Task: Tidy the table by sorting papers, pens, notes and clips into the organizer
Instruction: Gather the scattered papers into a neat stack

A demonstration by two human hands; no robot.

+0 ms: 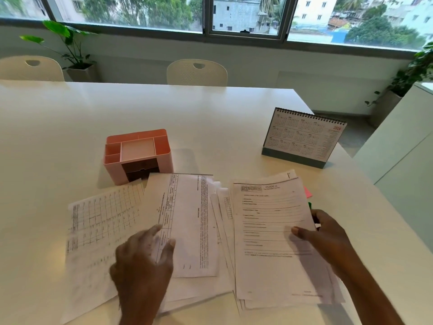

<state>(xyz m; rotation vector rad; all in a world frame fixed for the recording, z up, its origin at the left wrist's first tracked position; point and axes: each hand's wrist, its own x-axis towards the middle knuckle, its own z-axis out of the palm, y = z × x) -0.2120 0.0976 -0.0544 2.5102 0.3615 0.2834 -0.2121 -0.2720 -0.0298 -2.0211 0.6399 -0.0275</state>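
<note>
Several printed papers lie spread over the near part of the white table (210, 113). My left hand (143, 261) rests flat, fingers apart, on a sheet with sideways text (194, 221); a gridded sheet (103, 219) lies to its left. My right hand (325, 235) grips the right edge of a form sheet (269, 242) on top of a stack, thumb on the page. A pink organizer (138, 153) with empty compartments stands just beyond the papers. A pink sticky note (308, 192) and something green (309, 205) peek out from under the stack's right edge.
A desk calendar (304, 137) stands at the right, near the table's edge. Two white chairs (196, 72) sit at the far side. Potted plants (70, 50) stand by the window wall, and a white cabinet (403, 146) is to the right of the table.
</note>
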